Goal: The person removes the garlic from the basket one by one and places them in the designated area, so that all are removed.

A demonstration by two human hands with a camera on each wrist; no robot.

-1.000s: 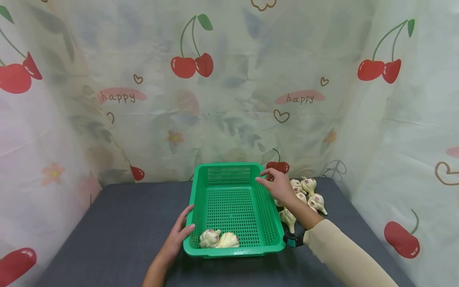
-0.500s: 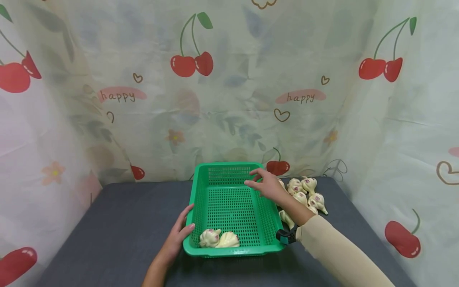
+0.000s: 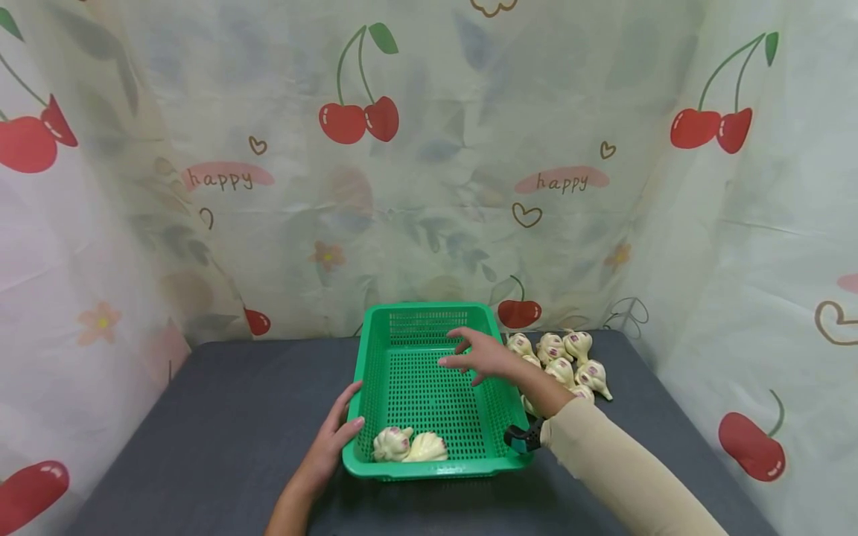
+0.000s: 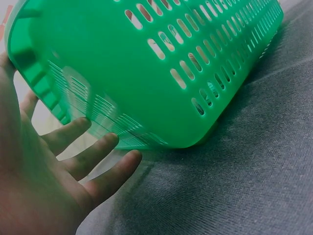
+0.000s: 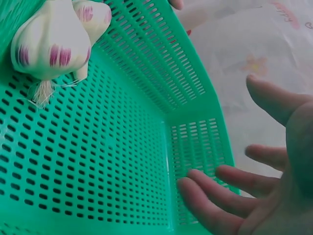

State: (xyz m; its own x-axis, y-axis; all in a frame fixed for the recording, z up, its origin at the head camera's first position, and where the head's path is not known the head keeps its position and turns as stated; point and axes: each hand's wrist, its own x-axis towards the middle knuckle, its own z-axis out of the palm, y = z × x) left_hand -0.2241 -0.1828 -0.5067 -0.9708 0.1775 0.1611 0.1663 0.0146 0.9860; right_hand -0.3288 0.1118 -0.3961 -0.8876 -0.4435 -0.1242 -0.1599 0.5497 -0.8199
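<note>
A green plastic basket (image 3: 462,469) with slotted walls stands on the dark table. Two garlic bulbs (image 3: 392,444) lie together in its near left corner; the right wrist view shows one garlic bulb (image 5: 54,44) large, with purple streaks and a tuft of roots. My left hand (image 3: 325,443) holds the basket's left rim, thumb and a fingertip over the edge, while other fingers (image 4: 105,181) extend below the rim outside the wall. Over the basket's right half hovers my right hand (image 3: 485,357), its fingers spread and loosely bent, holding nothing.
Several more garlic bulbs (image 3: 559,365) are heaped on the table just right of the basket, partly covered by my right forearm. A cherry-printed curtain (image 3: 429,186) encloses the back and sides of the table (image 3: 255,417). A dark watch (image 3: 523,438) sits on my right wrist.
My right hand has moved left from the basket's right rim to over its interior, its fingers spreading apart. My left hand, the basket and the two bulbs in it have stayed put.
</note>
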